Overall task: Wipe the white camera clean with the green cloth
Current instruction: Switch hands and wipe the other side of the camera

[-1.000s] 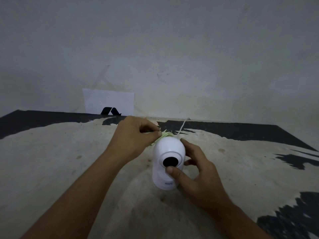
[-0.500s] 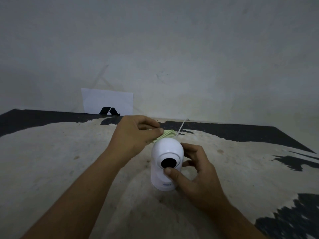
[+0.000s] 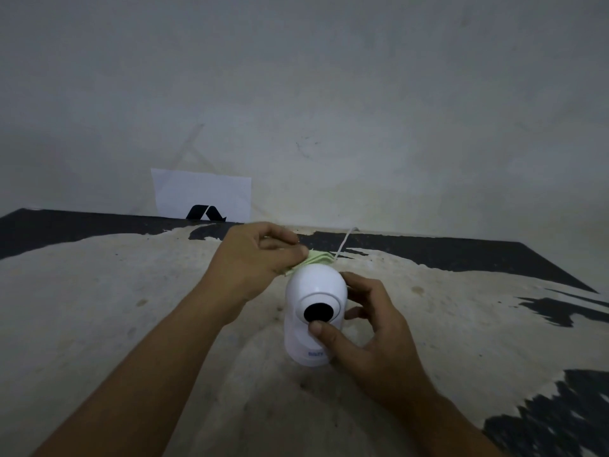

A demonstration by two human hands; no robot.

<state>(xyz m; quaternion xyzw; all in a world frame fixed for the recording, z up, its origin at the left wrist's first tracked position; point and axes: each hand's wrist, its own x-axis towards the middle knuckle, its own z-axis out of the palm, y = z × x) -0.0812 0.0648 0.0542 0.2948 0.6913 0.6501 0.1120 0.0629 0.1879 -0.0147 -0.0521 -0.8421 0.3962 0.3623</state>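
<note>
The white camera (image 3: 308, 288) stands upright on the worn table top (image 3: 99, 308), its round black lens facing me. My right hand (image 3: 369, 341) grips its body from the right, thumb just under the lens and fingers around the back. My left hand (image 3: 253, 262) pinches the folded green cloth (image 3: 318, 258) and presses it against the top rear of the camera's dome. Most of the cloth is hidden behind my fingers and the dome.
A thin white cable (image 3: 344, 242) runs from behind the camera toward the wall. A white paper sheet with a black logo (image 3: 202, 199) leans against the wall at the table's back edge. Black peeling patches mark the table at the back and right.
My left hand with the cloth has shifted slightly along the top rear of the dome. My right hand's fingers have curled further around the camera's back; the camera stays in place.
</note>
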